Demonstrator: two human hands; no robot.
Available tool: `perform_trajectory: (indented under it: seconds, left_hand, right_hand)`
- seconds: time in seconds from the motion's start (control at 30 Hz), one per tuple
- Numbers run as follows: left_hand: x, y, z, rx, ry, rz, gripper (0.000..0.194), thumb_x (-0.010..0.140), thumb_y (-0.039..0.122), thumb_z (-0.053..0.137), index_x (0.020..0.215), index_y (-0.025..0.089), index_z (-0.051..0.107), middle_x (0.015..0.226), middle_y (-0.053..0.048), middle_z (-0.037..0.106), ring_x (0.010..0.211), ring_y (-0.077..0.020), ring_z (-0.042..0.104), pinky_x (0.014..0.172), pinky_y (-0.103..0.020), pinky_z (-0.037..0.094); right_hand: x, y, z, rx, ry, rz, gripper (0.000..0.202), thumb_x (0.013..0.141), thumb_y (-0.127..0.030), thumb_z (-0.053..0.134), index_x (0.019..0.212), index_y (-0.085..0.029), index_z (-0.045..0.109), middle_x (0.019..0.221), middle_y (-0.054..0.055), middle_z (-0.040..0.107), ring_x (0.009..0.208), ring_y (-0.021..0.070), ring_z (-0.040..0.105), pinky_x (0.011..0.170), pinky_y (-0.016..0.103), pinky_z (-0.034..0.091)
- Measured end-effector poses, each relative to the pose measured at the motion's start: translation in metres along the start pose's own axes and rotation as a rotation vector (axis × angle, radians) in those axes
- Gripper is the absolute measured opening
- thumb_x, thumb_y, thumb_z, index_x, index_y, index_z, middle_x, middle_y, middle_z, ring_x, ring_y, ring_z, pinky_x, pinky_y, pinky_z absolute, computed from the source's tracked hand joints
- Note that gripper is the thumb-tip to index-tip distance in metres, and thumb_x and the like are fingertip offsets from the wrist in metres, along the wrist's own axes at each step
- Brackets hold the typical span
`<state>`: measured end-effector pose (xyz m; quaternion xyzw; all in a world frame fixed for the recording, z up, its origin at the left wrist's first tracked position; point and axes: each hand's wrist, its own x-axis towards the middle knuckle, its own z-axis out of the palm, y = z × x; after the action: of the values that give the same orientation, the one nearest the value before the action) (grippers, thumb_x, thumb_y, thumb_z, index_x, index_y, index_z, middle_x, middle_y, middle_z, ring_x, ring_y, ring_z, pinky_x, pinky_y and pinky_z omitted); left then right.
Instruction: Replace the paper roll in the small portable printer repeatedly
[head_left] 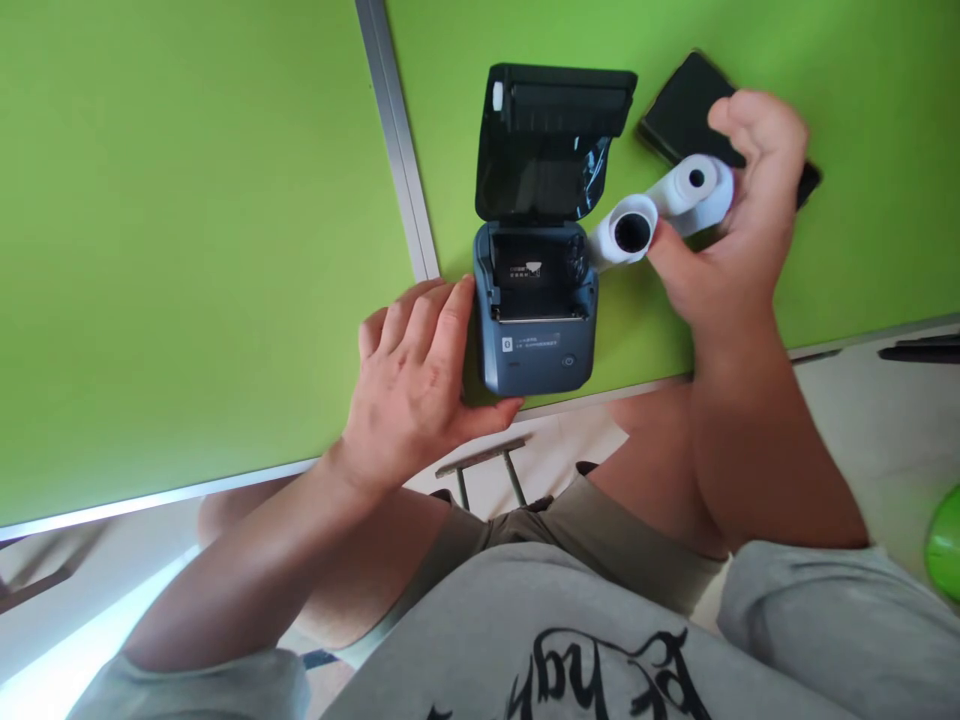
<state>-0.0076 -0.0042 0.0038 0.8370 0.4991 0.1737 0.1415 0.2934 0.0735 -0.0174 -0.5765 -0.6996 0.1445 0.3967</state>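
A dark blue-grey label printer [536,355] stands on the green table near its front edge. Its black lid [544,150] is raised, and the paper bay shows nothing loaded. My left hand [420,375] lies against the printer's left side, fingers stretched out, thumb reaching along the front edge. To the right of the printer, my right hand [739,230] is closed on white paper rolls. One roll [622,235] has a wide dark core and its left end is close to the printer's right side. The other roll [694,185], with a small hole, sits behind it against my fingers.
Behind my right hand lies a flat black object [690,105], partly hidden, on the green table [187,200]. A metal strip [397,140] divides the tabletop left of the printer. My lap is below the front edge. Something round and green [945,545] is at the far right.
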Motion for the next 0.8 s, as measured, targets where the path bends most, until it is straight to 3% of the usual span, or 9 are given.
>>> perform_trajectory:
  seconds: [0.1,0.2,0.37,0.47,0.53,0.6,0.67,0.73,0.8]
  left_hand:
    - [0.0,-0.001,0.0,-0.017,-0.006,-0.01,0.105,0.082,0.08,0.066,0.16,0.016,0.038,0.149,-0.021,0.06,0.136,-0.0426,0.056,0.107,-0.052,0.042]
    - [0.0,-0.001,0.001,0.001,0.015,0.009,0.103,0.084,0.08,0.064,0.158,0.013,0.039,0.146,-0.022,0.061,0.134,-0.0417,0.058,0.105,-0.051,0.042]
    - [0.0,0.0,0.002,0.039,0.043,0.027,0.102,0.085,0.082,0.06,0.156,0.011,0.041,0.145,-0.023,0.062,0.133,-0.0408,0.059,0.102,-0.048,0.042]
    - [0.001,0.0,0.002,0.053,0.046,0.029,0.102,0.085,0.081,0.061,0.155,0.01,0.043,0.144,-0.023,0.063,0.132,-0.0404,0.06,0.101,-0.047,0.042]
    - [0.001,0.0,0.002,0.058,0.04,0.03,0.102,0.084,0.081,0.062,0.154,0.009,0.042,0.144,-0.023,0.063,0.132,-0.0409,0.06,0.101,-0.048,0.043]
    - [0.001,0.001,0.002,0.059,0.035,0.03,0.103,0.083,0.081,0.064,0.154,0.01,0.042,0.144,-0.023,0.063,0.133,-0.0419,0.06,0.101,-0.049,0.043]
    - [0.001,0.0,0.001,0.059,0.033,0.028,0.104,0.082,0.082,0.064,0.155,0.011,0.041,0.145,-0.024,0.063,0.133,-0.0428,0.059,0.102,-0.05,0.043]
    - [0.001,0.0,0.002,0.053,0.034,0.032,0.104,0.084,0.083,0.06,0.155,0.01,0.041,0.145,-0.024,0.062,0.133,-0.043,0.059,0.102,-0.05,0.043]
    - [0.0,-0.001,0.002,0.042,0.032,0.035,0.102,0.087,0.083,0.057,0.156,0.01,0.04,0.146,-0.024,0.062,0.134,-0.0424,0.059,0.102,-0.049,0.043]
  right_hand:
    - [0.0,0.001,0.002,-0.017,0.114,-0.032,0.066,0.077,-0.023,0.071,0.139,-0.025,0.05,0.128,0.012,0.068,0.103,0.0235,0.068,0.084,0.036,0.055]
    - [0.0,0.001,0.003,-0.017,0.132,-0.02,0.053,0.077,-0.019,0.069,0.127,-0.025,0.054,0.096,0.004,0.068,0.077,0.0164,0.06,0.072,0.032,0.049]
    - [0.002,0.004,0.004,0.093,0.131,-0.07,0.043,0.075,-0.011,0.068,0.116,-0.019,0.058,0.098,0.004,0.069,0.082,0.0133,0.064,0.071,0.029,0.049]
    - [0.006,0.01,-0.001,0.116,0.182,-0.104,0.033,0.081,-0.009,0.072,0.112,-0.018,0.065,0.098,0.005,0.073,0.082,0.0119,0.068,0.069,0.026,0.051]
    - [0.008,0.005,-0.005,0.143,0.272,-0.204,0.033,0.089,-0.015,0.072,0.121,-0.019,0.069,0.106,0.003,0.074,0.091,0.0122,0.072,0.074,0.025,0.053]
    - [0.006,-0.011,-0.008,0.191,0.334,-0.334,0.035,0.096,-0.021,0.07,0.131,-0.024,0.07,0.118,0.0,0.073,0.105,0.013,0.072,0.087,0.026,0.055]
    - [-0.001,-0.037,-0.005,0.24,0.272,-0.41,0.036,0.098,-0.024,0.068,0.134,-0.028,0.071,0.124,-0.001,0.074,0.114,0.0141,0.07,0.102,0.029,0.054]
    - [-0.011,-0.067,0.002,0.263,0.207,-0.391,0.044,0.094,-0.033,0.073,0.137,-0.022,0.068,0.125,0.005,0.075,0.116,0.0185,0.071,0.098,0.03,0.058]
    - [-0.018,-0.091,0.009,0.277,0.051,-0.289,0.049,0.086,-0.029,0.078,0.132,-0.021,0.065,0.117,0.004,0.074,0.103,0.0183,0.074,0.087,0.03,0.061]
